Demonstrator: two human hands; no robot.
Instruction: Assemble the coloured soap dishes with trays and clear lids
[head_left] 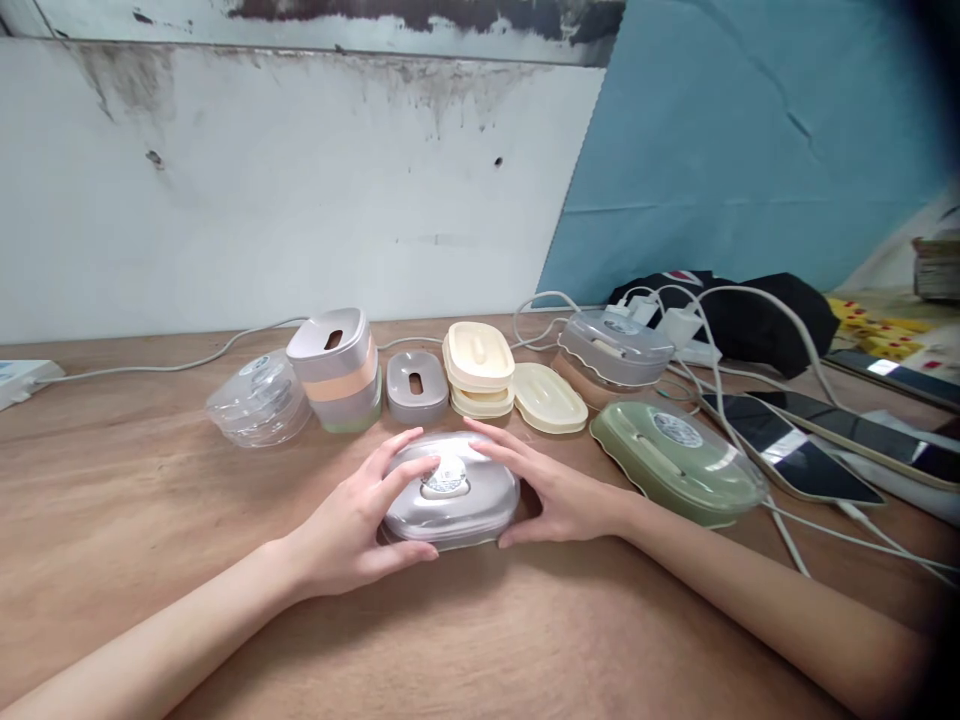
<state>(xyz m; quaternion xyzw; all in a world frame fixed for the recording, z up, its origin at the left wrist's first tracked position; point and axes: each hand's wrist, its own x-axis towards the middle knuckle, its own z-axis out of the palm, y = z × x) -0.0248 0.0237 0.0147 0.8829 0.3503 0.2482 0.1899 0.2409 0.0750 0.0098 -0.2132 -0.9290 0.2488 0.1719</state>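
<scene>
Both my hands are around a grey soap box (487,500) with a clear domed lid and a round label, on the wooden table in front of me. My left hand (367,515) grips its left end, fingers on the lid and thumb at the near edge. My right hand (551,490) holds the right end the same way. Behind it stand a stack of grey and orange tissue-slot boxes (337,385), a single grey slotted piece (417,390), stacked cream trays (480,358) and one loose cream tray (551,398).
Clear lids (259,400) lie stacked at left. A green lidded box (675,460) and a grey lidded box (616,347) sit at right, near white cables (712,370), phones (795,445) and a black cloth bag (772,320). A power strip (26,380) is far left.
</scene>
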